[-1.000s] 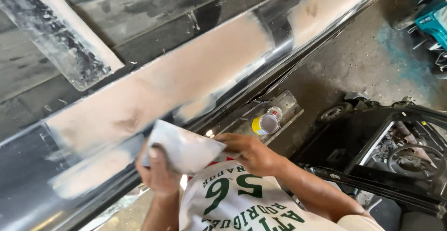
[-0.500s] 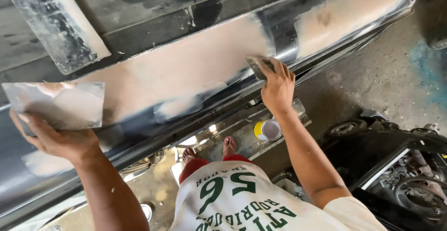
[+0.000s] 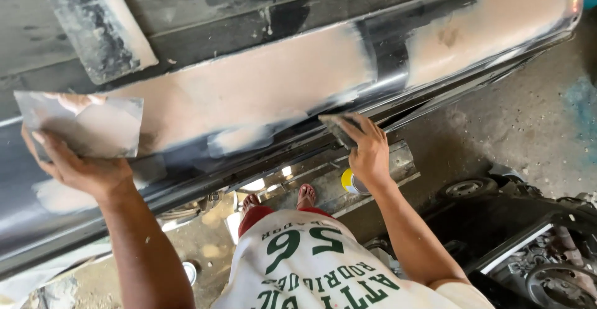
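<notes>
Filler on the car body panel (image 3: 261, 91) is the work here: a broad pale pinkish band runs along the dark metal, broken by a bare dark stripe toward the right. Starting at the left, I see my left hand (image 3: 78, 166) closed around the lower edge of a flat metal mixing board (image 3: 81, 125), fingers under it and thumb over, the board smeared with pale filler and held up against the panel. Moving right, the smooth filler band thins into a ragged lower edge near the middle. My right hand (image 3: 367, 150) grips a small dark spreader (image 3: 339, 128), its blade laid at the bottom edge of the band just above the sill. Below that hand, on the floor, a yellow-lidded can (image 3: 351, 181) sits beside a metal channel (image 3: 348, 178). I judge this to be the spreading step, with the coat mostly laid. The next move, as I read it, calls for a flat, even blade angle so the lower edge feathers without ridges.
</notes>
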